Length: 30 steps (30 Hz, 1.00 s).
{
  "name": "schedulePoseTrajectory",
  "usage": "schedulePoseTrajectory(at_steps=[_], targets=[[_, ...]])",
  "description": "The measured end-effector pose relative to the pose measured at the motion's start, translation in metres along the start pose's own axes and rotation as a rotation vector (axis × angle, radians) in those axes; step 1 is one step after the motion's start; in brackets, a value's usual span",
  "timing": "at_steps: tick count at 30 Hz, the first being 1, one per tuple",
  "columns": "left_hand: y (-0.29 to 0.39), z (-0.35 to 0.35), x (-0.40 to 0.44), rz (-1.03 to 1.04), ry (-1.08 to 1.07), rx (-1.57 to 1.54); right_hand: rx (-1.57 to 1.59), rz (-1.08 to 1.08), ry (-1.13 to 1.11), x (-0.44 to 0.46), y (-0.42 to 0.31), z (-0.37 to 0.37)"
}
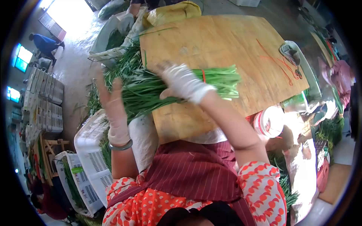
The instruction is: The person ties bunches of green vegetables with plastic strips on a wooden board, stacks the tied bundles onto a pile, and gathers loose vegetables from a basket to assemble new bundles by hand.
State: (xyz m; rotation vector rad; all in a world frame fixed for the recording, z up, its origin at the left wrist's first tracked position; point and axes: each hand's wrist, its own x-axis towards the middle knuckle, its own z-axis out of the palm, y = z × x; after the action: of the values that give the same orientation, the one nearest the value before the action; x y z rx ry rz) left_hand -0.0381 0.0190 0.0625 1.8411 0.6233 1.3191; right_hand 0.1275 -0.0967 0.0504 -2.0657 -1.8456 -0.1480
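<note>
A bundle of long green leafy stalks, which look like garlic chives [145, 88], lies across the left part of a wooden board [211, 41]. Its pale cut ends point right, and a red tie [204, 76] circles it near them. My right hand [181, 81], in a white glove, rests on top of the bundle with the fingers stretched out and the thumb apart. Just left of the leaves, my left hand [113, 103] is raised, also gloved, its fingers spread with nothing in them. A bracelet [120, 145] sits on the left wrist.
Red ties [284, 69] lie at the board's right side. Loose leaves spill over its left edge. White crates [92, 150] stand at lower left, and a white bucket [268, 121] at right. A person in blue [45, 44] bends at far left; another person's hand [132, 9] shows behind.
</note>
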Motion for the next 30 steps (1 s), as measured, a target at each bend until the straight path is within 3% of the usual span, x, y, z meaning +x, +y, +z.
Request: schedulePoseTrajectory(at_steps=[4,6,7,9,11,13,17,19,21,23,27,30], targets=[[0.013,0.060,-0.025,0.410,-0.730,0.393,0.046,0.272,0.136,-0.069,0.031,-0.039],[0.017,0.100,-0.036,0.552,-0.922,0.568,-0.358,0.279,0.328,-0.091,0.042,-0.046],[0.014,0.114,-0.042,0.548,-0.931,0.558,-0.360,0.288,0.318,-0.097,0.037,-0.044],[0.002,0.137,-0.049,0.523,-1.079,0.874,-0.395,0.354,0.360,-0.102,0.029,-0.042],[-0.006,0.144,-0.048,0.533,-1.063,0.901,-0.389,0.361,0.362,-0.104,0.053,-0.004],[-0.010,0.148,-0.043,0.561,-1.075,0.922,-0.202,0.447,0.219,-0.102,0.084,0.033],[-0.029,0.159,-0.016,0.527,-1.086,0.778,-0.202,0.464,0.155,-0.078,0.097,0.016],[-0.026,0.161,-0.002,0.490,-1.101,0.755,-0.313,0.284,0.495,-0.081,0.089,-0.006],[-0.017,0.163,0.010,0.300,-1.259,0.722,-0.429,0.282,0.527,-0.094,0.073,-0.004],[-0.027,0.165,0.011,0.327,-1.238,0.713,-0.265,0.107,0.250,-0.105,0.049,-0.004],[-0.023,0.164,0.008,0.334,-1.203,0.708,-0.357,0.077,0.199,-0.110,0.049,0.021],[-0.017,0.163,0.006,0.323,-1.211,0.742,-0.243,0.105,0.233,-0.108,0.046,0.022]])
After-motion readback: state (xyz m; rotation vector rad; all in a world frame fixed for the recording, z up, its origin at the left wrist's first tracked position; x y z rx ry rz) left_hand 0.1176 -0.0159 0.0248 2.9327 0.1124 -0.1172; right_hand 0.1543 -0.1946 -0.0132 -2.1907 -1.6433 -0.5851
